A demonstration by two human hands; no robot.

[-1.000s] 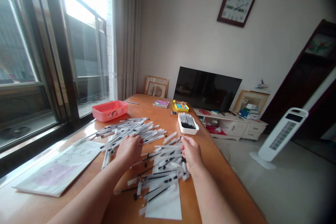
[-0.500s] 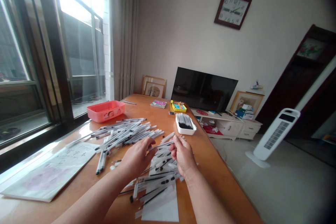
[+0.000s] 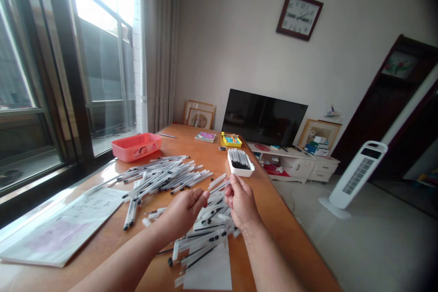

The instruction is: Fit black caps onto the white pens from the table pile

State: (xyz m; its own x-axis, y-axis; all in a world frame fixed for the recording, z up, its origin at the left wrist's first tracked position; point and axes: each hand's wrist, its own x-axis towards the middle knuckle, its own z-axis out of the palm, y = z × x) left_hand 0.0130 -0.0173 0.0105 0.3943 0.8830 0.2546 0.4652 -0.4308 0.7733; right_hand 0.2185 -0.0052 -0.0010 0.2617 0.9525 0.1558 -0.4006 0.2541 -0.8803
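My left hand and my right hand are raised close together over a heap of loose pen parts on a white sheet. Both have their fingers pinched; between them they hold a thin clear pen barrel. A larger pile of assembled pens lies to the left on the wooden table. A white tray filled with black-tipped pens stands just beyond my right hand.
A pink plastic box sits at the far left of the table, a paper pad at the near left. Small books and a yellow box lie at the far end. A television and a white tower fan stand beyond.
My hands lifted off the heaps, came together and took up a pen barrel between them. The view shifted slightly.
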